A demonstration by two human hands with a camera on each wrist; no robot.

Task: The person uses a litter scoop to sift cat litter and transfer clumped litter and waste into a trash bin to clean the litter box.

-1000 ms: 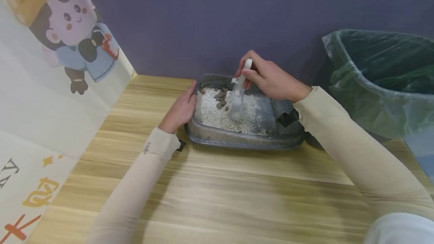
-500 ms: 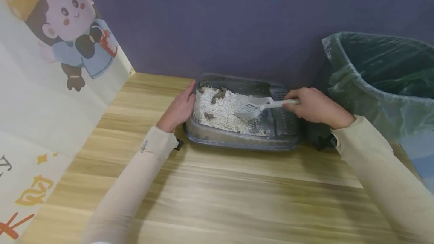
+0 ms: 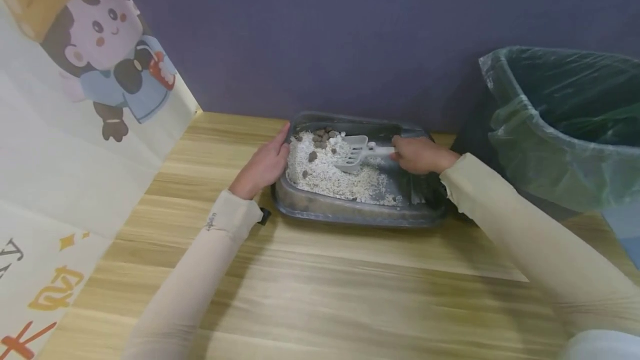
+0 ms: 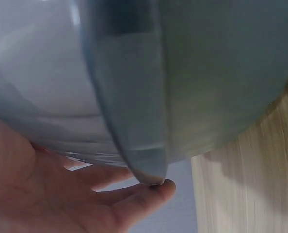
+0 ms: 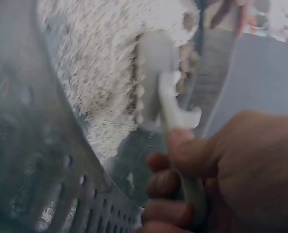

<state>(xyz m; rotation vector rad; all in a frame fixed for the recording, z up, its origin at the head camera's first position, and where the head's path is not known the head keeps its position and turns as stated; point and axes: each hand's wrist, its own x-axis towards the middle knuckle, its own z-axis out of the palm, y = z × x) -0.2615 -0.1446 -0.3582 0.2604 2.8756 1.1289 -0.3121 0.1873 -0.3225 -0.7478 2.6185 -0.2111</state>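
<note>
My right hand (image 3: 419,154) grips the handle of a white slotted litter scoop (image 3: 353,154). In the right wrist view the thumb lies on top of the handle (image 5: 170,109) and the fingers wrap below it. The scoop's head dips into pale litter (image 3: 325,179) inside a grey litter box (image 3: 357,213). Several brown clumps (image 3: 322,136) lie near the far left corner. At the box's left side rests my left hand (image 3: 261,168), its fingers extended against the outer wall. The left wrist view shows its fingertips (image 4: 168,188) right at the lower edge of the rim.
A bin (image 3: 525,110) lined with a clear green bag stands at the right. Behind the wood-grained table (image 3: 310,282) rises a dark blue wall (image 3: 320,32). A white rounded object (image 3: 607,346) shows at the lower right corner.
My right hand tilted the scoop upright, swung right with it level, then moved back left, with its head now in the litter. The brown clumps shifted. My left hand has stayed at the box.
</note>
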